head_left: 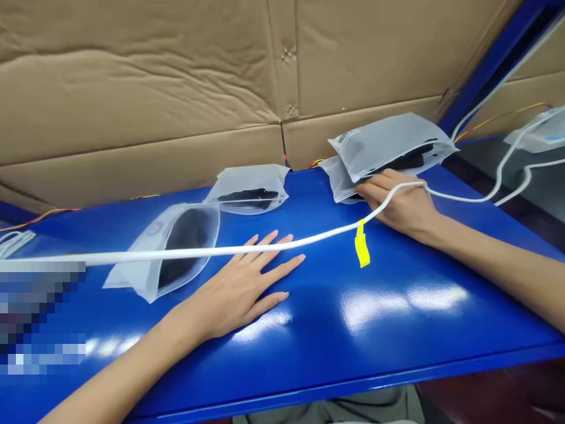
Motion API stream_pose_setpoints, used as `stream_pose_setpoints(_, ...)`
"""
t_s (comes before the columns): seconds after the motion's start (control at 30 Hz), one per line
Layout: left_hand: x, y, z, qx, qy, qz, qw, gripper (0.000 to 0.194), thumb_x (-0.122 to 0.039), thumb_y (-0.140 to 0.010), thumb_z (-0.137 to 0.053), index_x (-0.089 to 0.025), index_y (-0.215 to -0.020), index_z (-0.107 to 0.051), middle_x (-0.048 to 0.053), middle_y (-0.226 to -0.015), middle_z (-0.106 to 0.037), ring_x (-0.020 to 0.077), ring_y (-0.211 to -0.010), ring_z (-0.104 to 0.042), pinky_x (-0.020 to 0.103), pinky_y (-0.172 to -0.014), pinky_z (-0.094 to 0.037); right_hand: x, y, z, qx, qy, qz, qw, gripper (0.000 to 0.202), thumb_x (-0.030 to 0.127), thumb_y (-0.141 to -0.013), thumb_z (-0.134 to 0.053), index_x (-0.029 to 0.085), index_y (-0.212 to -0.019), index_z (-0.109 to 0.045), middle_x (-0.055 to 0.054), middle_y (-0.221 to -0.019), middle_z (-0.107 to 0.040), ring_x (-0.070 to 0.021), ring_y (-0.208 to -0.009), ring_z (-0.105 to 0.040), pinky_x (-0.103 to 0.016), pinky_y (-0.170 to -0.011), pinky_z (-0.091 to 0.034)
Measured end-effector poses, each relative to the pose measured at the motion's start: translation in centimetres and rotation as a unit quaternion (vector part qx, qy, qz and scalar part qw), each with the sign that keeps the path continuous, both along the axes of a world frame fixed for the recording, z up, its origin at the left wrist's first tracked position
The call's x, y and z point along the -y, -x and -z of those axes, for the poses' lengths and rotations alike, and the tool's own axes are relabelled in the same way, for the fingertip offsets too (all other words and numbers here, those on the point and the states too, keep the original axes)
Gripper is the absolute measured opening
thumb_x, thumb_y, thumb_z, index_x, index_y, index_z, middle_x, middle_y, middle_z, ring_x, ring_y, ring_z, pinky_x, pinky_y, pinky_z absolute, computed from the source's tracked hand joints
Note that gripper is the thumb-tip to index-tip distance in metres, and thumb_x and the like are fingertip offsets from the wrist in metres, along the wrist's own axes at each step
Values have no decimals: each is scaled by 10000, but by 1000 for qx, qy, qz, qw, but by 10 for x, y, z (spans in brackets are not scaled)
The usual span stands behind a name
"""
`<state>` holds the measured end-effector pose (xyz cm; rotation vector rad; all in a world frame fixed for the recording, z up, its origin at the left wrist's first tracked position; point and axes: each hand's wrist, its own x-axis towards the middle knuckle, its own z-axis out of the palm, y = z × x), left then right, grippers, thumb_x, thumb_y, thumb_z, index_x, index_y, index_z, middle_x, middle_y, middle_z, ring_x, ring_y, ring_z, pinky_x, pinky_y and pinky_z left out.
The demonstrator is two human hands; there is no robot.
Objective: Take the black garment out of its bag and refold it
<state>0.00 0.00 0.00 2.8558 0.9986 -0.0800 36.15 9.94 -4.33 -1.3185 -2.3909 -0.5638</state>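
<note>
My left hand [241, 288] lies flat on the blue tabletop [309, 347], fingers spread, holding nothing. A white cable [265, 247] passes over its fingers. My right hand [399, 203] is at the back right with its fingers closed on the near edge of a frosted plastic bag [384, 141]; the fingertips are partly hidden. This bag has something dark inside and rests over a second frosted bag [333, 176]. Left of my right hand, another frosted bag [251, 182] gapes open with dark contents. A further open bag [145, 235], also dark inside, sits beyond my left forearm.
Behind the tabletop stands a brown cardboard wall [176, 88]. The white cable, with a yellow tag [362, 250], crosses the whole surface and passes over my right hand. A blue post [489, 65] rises at the right. Coiled white cable [16, 241] lies at the far left.
</note>
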Motion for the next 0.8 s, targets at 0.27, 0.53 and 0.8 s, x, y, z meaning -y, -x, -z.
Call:
stream_pose_setpoints(0.27, 0, 0, 1, -14, 3, 2, 1000, 588, -513, -1135, -378, -357, -1694, -284, 83, -1781, -251, 361, -1652, -209, 655, -1296, -298, 5, 6, 0, -87, -84, 33, 992, 298, 335, -1047, -536, 188, -1208, -740, -200, -1301, -684, -411, -1251, -591, -598, -1054, -494)
stream_pose_setpoints(0.53, -1, 2, 3, -10, 13, -3, 1000, 609, -550, -1122, -406, -397, -1694, -265, 77, -1782, -239, 387, -1624, -288, 652, -1282, -330, -2, 2, 4, -106, -62, 44, 991, 680, 285, -978, -595, 169, -1623, -416, -248, -1558, -501, -460, -1369, -527, -649, -1084, -482)
stream_pose_setpoints(0.8, -1, 3, 4, -13, 3, 1, 1000, 600, -544, -1126, -393, -385, -1693, -276, 83, -1772, -277, 379, -1635, -258, 640, -1263, -372, -3, 1, 1, -111, -100, 49, 988, 294, 290, -922, -699, 172, -1190, -725, -237, -1598, -433, -517, -1467, -366, -739, -1135, -353)
